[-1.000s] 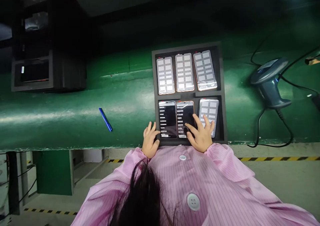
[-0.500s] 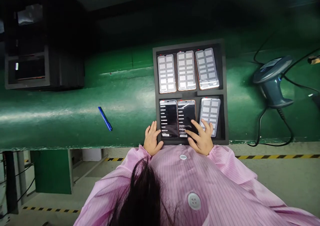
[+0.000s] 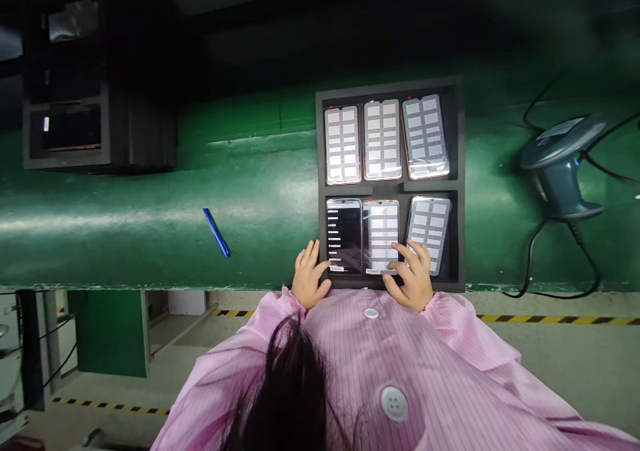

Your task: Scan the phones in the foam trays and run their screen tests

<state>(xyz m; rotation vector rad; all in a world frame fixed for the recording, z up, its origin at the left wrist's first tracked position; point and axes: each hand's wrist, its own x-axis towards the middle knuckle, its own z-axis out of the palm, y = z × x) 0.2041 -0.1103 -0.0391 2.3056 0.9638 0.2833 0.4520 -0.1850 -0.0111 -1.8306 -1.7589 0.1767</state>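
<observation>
A dark foam tray [image 3: 459, 231] with several smartphones lies at the bench's near edge. My left hand [image 3: 310, 281] rests at its lower left corner, fingers spread, beside a phone with a black list screen [image 3: 344, 231]. My right hand [image 3: 413, 281] is spread over the lower row. Its fingertips are at the right side of the middle phone [image 3: 380, 228], which shows a grid of pale blocks. Partly under that hand, a tilted phone [image 3: 431, 224] shows a similar grid. Three grid-screen phones, among them the upper middle one [image 3: 383, 138], fill the top row.
On the green bench [image 3: 260, 218], a blue pen [image 3: 216, 232] lies left of the tray. A barcode scanner [image 3: 565, 164] with black cables stands to the right. Stacked dark foam trays [image 3: 137, 131] are at the upper left.
The lower middle phone's screen has switched from a black list to a grid of pale blocks. The whole view has shifted slightly; both hands remain at the tray.
</observation>
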